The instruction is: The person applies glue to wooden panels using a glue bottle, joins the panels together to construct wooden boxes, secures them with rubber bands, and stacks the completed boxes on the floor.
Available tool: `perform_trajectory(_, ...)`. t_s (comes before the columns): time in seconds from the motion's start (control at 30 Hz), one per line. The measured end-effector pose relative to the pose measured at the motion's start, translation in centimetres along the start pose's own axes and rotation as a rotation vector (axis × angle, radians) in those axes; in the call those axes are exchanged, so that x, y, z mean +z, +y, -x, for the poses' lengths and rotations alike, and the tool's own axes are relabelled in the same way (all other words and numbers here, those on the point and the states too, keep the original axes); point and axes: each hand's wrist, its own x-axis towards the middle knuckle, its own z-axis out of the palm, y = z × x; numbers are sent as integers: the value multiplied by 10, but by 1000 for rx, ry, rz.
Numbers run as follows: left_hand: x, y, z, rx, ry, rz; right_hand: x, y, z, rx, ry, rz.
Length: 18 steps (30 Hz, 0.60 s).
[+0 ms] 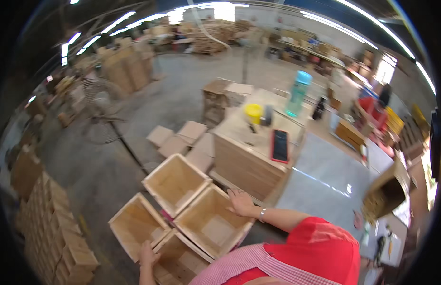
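Four open-topped wooden boxes stand grouped in front of me, their light inner walls showing. My right hand grips the upper right rim of the right box, its wrist wearing a bracelet. My left hand is closed over the rim where the left box meets the near box; part of its grip is hidden. The far box touches the right one, and neither hand is on it.
A wooden cabinet beside the boxes carries a phone, a yellow container and a teal bottle. Right of it lies a grey-topped table. A standing fan and stacked boxes are left. Another person sits far right.
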Motion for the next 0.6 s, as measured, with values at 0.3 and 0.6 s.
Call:
perform_trajectory(0.3,-29,18,-9,-45,-244,-118,15,-102,-152,-676,-232,271)
perform_trajectory(0.6,-22,-7,0,-55,-214,-59,25,-109,-164,-652,-387,344)
